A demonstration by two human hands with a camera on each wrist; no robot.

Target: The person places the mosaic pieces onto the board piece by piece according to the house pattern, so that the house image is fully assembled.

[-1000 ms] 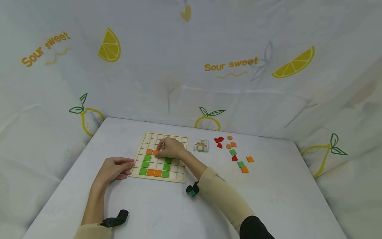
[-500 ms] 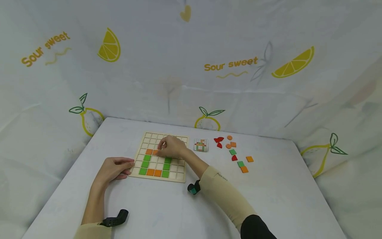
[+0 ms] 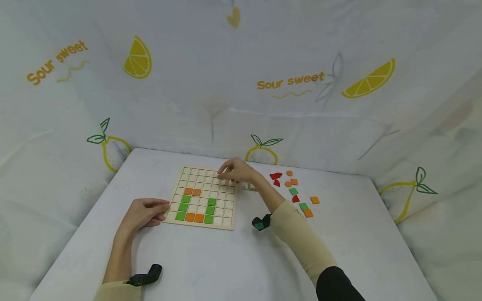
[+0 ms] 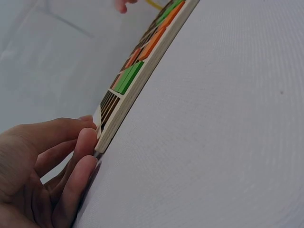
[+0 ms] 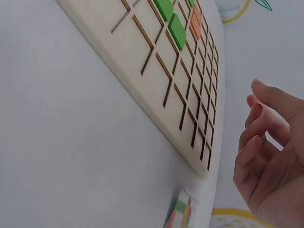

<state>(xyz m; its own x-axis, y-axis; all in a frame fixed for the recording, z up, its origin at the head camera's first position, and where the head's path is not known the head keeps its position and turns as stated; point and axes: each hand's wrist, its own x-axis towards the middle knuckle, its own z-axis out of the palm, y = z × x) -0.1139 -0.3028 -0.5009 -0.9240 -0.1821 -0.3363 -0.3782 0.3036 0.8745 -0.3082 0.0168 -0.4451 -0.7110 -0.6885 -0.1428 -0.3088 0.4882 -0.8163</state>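
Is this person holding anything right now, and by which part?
The left hand touches the gridded wooden board at its near left corner; whether it actually grips cannot be told. The right hand holds nothing visible.

The left hand (image 4: 42,164) reaches in from the lower left, its fingertips touching the near corner of a pale wooden board (image 4: 127,109), with the lowest finger down by the white table (image 4: 209,114). The board slants up to the right, seen almost edge-on — its grid squeezed into dark slots. A green tile (image 4: 131,77) lies nearest the hand, then orange tiles (image 4: 151,46) along the same edge, with more green at the far end. At the top, cut off — fingertips of the right hand (image 4: 124,4).
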